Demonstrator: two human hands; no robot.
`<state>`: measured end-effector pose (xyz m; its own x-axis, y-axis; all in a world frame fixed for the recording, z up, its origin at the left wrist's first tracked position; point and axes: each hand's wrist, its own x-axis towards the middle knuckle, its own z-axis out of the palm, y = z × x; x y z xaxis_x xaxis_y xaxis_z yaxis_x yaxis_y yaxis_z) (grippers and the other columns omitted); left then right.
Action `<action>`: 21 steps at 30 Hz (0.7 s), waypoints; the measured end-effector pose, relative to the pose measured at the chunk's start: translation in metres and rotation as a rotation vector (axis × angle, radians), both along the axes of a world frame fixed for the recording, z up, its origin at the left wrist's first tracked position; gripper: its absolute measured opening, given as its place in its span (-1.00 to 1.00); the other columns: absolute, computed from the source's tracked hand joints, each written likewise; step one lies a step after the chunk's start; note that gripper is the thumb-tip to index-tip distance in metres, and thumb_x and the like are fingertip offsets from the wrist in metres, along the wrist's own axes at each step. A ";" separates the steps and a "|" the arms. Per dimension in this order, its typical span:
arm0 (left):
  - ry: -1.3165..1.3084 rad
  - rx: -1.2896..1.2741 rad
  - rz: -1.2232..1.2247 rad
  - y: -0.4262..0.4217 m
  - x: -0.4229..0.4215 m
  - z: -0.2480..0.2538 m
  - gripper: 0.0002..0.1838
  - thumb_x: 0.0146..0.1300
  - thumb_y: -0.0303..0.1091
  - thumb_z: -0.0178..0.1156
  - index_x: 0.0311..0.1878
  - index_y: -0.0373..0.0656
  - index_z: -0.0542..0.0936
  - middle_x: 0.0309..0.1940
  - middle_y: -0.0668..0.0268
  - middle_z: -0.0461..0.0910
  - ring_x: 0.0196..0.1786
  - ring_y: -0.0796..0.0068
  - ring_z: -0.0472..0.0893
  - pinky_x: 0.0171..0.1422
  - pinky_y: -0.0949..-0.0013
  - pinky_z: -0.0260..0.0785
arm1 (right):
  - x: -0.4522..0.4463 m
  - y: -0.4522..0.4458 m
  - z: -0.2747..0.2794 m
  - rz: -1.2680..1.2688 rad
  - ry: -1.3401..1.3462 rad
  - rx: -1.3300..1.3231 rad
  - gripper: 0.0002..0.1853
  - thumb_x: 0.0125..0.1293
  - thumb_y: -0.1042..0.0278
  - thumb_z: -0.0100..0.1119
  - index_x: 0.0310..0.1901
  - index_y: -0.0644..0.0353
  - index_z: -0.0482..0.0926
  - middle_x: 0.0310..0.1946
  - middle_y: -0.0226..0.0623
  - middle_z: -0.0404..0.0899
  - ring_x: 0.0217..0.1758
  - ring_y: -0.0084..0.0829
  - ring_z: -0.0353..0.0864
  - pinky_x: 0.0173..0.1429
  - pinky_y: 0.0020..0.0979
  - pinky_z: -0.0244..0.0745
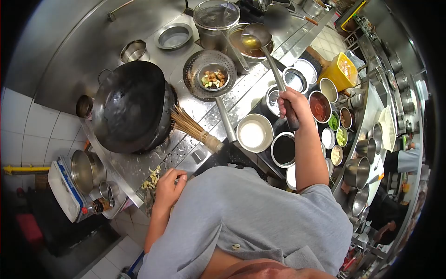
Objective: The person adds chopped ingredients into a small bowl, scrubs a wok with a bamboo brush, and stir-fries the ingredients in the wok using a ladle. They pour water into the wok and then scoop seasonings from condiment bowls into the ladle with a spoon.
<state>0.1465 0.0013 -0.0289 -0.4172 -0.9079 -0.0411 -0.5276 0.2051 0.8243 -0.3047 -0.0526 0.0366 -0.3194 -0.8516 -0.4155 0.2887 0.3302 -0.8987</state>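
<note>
My right hand (293, 106) is closed around the handle of a long ladle (275, 67). The ladle's bowl holds some yellowish liquid and hangs over a metal pot (241, 42) of brown liquid. My left hand (169, 187) is low by the counter's front edge, near scattered yellow shreds (151, 179); its fingers are loosely bent with the thumb apart, and I see nothing in it. Between the hands, a perforated strainer (191, 79) holds a smaller bowl (225, 85) with diced brown and green pieces (213, 79). A bamboo wok brush (195, 130) lies beside a large black wok (132, 109).
Right of the strainer stand containers of white (253, 135), dark (283, 149) and red sauce (320, 106), plus several small ingredient tubs. A mesh-topped pot (216, 16) and a round pan (173, 36) sit at the back. Metal bowls (357, 172) line the right-hand counter.
</note>
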 end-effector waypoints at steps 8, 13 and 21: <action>-0.008 0.012 0.013 0.002 -0.002 0.001 -0.87 0.33 -0.39 0.25 -0.17 -0.26 0.65 -0.28 0.09 0.65 -0.22 0.08 0.68 -0.11 0.23 0.49 | -0.009 0.005 0.005 -0.076 -0.166 -0.018 -0.84 0.40 0.28 0.10 -0.07 0.12 0.47 -0.49 -0.47 0.47 -0.67 -0.60 0.36 -0.57 -0.51 0.26; -0.009 0.019 0.019 0.002 -0.001 0.002 -0.87 0.31 -0.41 0.27 -0.17 -0.27 0.66 -0.26 0.09 0.65 -0.19 0.11 0.68 -0.08 0.23 0.50 | -0.002 0.010 0.021 -0.058 -0.184 -0.021 -0.72 0.40 0.28 0.09 0.07 0.17 0.50 -0.47 -0.48 0.46 -0.65 -0.62 0.34 -0.57 -0.52 0.26; -0.104 -0.427 0.300 -0.045 0.021 -0.023 -0.82 0.22 -0.43 0.28 -0.13 -0.27 0.63 0.04 0.02 0.62 0.19 -0.01 0.59 0.30 0.10 0.41 | 0.036 0.016 0.039 0.119 -0.211 -0.047 -0.54 0.37 0.30 0.08 0.27 0.27 0.45 -0.50 -0.42 0.42 -0.73 -0.62 0.29 -0.69 -0.54 0.21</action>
